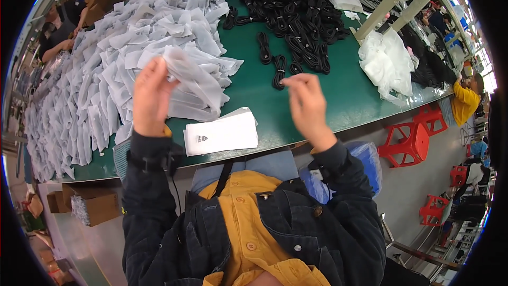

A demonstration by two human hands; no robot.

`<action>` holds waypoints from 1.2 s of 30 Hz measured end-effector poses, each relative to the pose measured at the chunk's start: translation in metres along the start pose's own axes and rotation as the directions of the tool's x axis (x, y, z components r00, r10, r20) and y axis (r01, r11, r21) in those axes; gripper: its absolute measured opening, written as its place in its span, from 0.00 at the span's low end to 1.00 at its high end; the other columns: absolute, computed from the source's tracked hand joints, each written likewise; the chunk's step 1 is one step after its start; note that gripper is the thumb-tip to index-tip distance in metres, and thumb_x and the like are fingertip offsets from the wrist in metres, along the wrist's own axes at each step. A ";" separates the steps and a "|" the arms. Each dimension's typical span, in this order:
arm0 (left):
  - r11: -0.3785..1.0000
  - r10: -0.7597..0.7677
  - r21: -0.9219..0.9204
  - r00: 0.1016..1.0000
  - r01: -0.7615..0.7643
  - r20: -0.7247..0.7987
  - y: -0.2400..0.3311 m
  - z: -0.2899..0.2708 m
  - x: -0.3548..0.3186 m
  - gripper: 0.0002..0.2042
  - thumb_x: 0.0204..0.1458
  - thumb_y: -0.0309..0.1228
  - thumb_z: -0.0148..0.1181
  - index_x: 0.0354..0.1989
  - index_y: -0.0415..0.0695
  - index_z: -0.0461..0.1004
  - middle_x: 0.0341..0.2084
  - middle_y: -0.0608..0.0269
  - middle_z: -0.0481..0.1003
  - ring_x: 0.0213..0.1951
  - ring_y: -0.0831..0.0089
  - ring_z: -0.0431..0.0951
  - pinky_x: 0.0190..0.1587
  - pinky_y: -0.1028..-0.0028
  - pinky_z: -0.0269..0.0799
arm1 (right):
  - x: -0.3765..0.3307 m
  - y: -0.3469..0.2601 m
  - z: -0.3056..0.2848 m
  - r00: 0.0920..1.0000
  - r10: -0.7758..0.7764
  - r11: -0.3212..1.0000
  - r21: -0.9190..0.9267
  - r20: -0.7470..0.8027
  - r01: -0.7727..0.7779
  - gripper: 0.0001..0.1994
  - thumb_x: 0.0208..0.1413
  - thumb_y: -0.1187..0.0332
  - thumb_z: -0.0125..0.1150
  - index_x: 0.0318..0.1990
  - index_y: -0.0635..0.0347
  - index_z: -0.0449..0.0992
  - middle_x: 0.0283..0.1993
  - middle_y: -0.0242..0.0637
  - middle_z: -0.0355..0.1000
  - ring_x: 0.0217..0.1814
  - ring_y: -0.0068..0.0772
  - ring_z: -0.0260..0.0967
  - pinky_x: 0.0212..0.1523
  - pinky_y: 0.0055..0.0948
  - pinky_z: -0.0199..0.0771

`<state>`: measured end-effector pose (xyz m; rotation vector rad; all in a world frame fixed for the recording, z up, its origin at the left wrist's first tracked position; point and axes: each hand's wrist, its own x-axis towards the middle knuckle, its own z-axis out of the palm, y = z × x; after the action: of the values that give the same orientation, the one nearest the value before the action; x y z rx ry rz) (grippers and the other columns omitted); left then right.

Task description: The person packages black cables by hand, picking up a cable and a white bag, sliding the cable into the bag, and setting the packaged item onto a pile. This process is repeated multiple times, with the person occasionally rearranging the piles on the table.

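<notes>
At the near desk [349, 106] edge lies one flat white packet stack [221, 133]. Above it, the left hand [151, 98] pinches one translucent pouch [193, 77]; the right hand [307, 103] pinches shut on nothing visible (perhaps the pouch's edge). Three cable coils [275, 61] wait loose; beyond, uncounted pouches [106, 53] and cables [296, 0] remain heaped.

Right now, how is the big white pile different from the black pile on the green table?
The white bags are flat, thin, see-through pouches; the black cables are coiled into bundles. The white pile spreads along the table's left side, and the cables are heaped at the far middle. The left hand holds one white bag; the right hand touches no cable. Both piles rest on the green table.
</notes>
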<state>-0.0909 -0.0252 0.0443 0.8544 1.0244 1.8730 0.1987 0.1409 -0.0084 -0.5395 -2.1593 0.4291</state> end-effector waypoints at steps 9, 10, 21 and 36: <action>0.995 0.091 0.044 0.992 -0.087 -0.091 -0.003 -0.068 0.055 0.13 0.65 0.30 0.51 0.51 0.33 0.71 0.45 0.58 0.77 0.47 0.69 0.76 0.51 0.68 0.72 | -0.027 0.054 -0.009 0.946 0.180 0.921 -0.385 0.269 -0.065 0.13 0.49 0.78 0.59 0.45 0.61 0.77 0.41 0.45 0.66 0.42 0.49 0.69 0.36 0.42 0.75; 0.992 0.125 0.012 0.990 -0.124 -0.073 -0.003 -0.074 0.059 0.13 0.65 0.30 0.51 0.51 0.33 0.71 0.45 0.58 0.76 0.47 0.69 0.76 0.50 0.69 0.72 | -0.028 0.046 -0.009 0.936 0.214 0.907 -0.411 0.278 -0.085 0.13 0.51 0.77 0.59 0.45 0.61 0.77 0.41 0.46 0.66 0.42 0.50 0.70 0.37 0.42 0.75; 0.483 -0.011 0.851 0.971 -0.205 0.240 -0.070 0.029 -0.058 0.08 0.57 0.27 0.60 0.43 0.41 0.75 0.40 0.60 0.74 0.37 0.68 0.76 0.39 0.69 0.72 | -0.058 0.041 0.003 0.944 0.262 0.965 -0.051 0.199 -0.257 0.13 0.57 0.73 0.59 0.49 0.68 0.72 0.38 0.44 0.73 0.33 0.39 0.72 0.36 0.31 0.74; 0.383 0.052 0.889 0.966 -0.252 0.252 -0.126 0.060 -0.081 0.08 0.49 0.24 0.64 0.33 0.39 0.71 0.30 0.55 0.71 0.34 0.54 0.74 0.37 0.63 0.70 | -0.065 -0.015 -0.004 0.955 0.124 0.936 0.289 0.268 -0.203 0.13 0.57 0.75 0.62 0.50 0.64 0.76 0.37 0.39 0.74 0.34 0.32 0.71 0.35 0.27 0.71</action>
<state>0.0368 -0.0352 -0.0545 1.7802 1.9711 1.1628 0.2342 0.0953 -0.0414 -0.5093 -2.2249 0.9596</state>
